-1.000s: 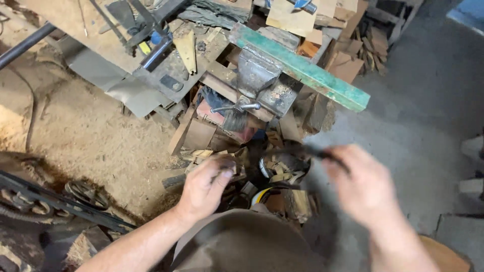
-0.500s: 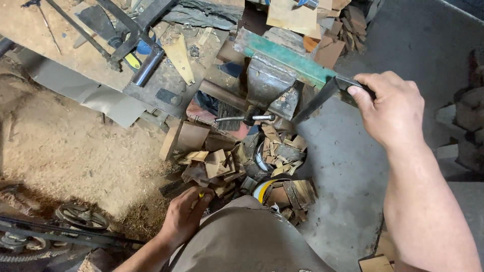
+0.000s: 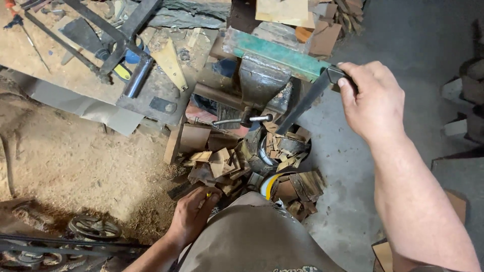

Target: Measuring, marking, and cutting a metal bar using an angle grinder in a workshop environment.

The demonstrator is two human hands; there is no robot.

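Observation:
My right hand (image 3: 375, 100) is raised at the right and grips the upper end of a long dark metal bar (image 3: 307, 103), which slants down toward a grey bench vise (image 3: 259, 83). A green wooden beam (image 3: 275, 53) lies across the top of the vise. My left hand (image 3: 194, 214) is low near my knee, fingers closed among brown wood scraps (image 3: 217, 163); a small yellow item shows at its fingertips, too small to identify.
A dusty workbench (image 3: 60, 65) at the upper left carries black metal bars, a dark cylinder and a yellow-handled tool. Sawdust covers the floor at left. A pulley wheel with a belt (image 3: 93, 229) sits at the lower left. Concrete floor lies to the right.
My right hand has lifted from the scrap pile up to the vise with the metal bar. My left hand has dropped lower, into the scraps by my knee.

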